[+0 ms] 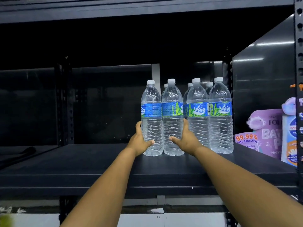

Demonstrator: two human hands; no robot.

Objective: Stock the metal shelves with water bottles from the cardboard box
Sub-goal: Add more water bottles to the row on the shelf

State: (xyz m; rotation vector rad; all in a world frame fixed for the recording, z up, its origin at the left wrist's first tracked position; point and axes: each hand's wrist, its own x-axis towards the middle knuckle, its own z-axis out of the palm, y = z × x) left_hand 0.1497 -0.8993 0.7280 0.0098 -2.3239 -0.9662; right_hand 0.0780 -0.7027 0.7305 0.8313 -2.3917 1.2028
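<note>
**Setting two bottles into the front row of the shelf**

Both arms reach forward onto the dark metal shelf (98,163). The left hand (139,141) is wrapped around the lower body of the leftmost bottle (151,118), thumb across the near face and fingers curled behind. The right hand (186,138) grips the second bottle (172,118) the same way from its right side, thumb pointing left across the ribbed lower section. Both bottles stand upright, side by side and touching or nearly so, with their bases on or just at the shelf surface; which of the two cannot be told.

A low grip below the label keeps each bottle steady while it is placed and leaves the label facing outward.

To the right, two more front bottles (220,115) already stand in line, hard against the shelf's right end. At least three further caps show behind the front row, so a rear row is in place. The row is being built from right to left, which keeps the open shelf space on the left free for later bottles.

Purple packs (265,131) stand in the neighbouring bay on the far right. The cardboard box is not in view.

Judgement: the placing step is near completion; release would follow once both bases sit flat.
</note>
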